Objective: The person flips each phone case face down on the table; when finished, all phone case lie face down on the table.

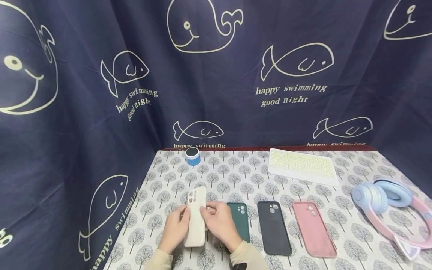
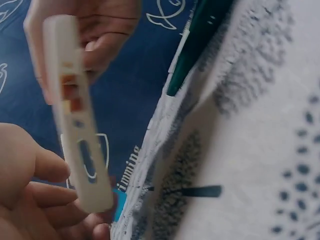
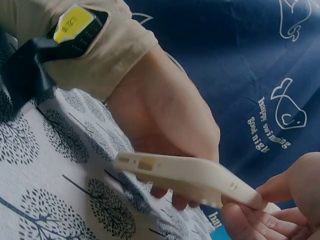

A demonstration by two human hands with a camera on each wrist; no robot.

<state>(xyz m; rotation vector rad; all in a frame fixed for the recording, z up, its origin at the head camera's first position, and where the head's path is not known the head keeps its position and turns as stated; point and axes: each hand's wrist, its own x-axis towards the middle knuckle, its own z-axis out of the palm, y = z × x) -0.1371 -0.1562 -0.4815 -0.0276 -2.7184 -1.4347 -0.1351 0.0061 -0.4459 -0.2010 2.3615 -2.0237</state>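
Observation:
A cream-white phone case (image 1: 195,221) is held up at a tilt above the cloth, its camera cutouts toward the top. My left hand (image 1: 176,227) pinches its left edge and my right hand (image 1: 221,221) grips its right edge. The left wrist view shows the case (image 2: 80,115) edge-on, with port holes along its narrow end. In the right wrist view the case (image 3: 195,172) lies between both hands. Just right of my right hand is a dark green phone case (image 1: 241,219), partly hidden by that hand.
A black case (image 1: 274,228) and a pink case (image 1: 314,229) lie to the right. Beyond them are cat-ear headphones (image 1: 371,198). A white keyboard (image 1: 302,167) and a small blue round speaker-like object (image 1: 193,157) stand at the back. Tree-patterned cloth (image 1: 162,180) covers the table.

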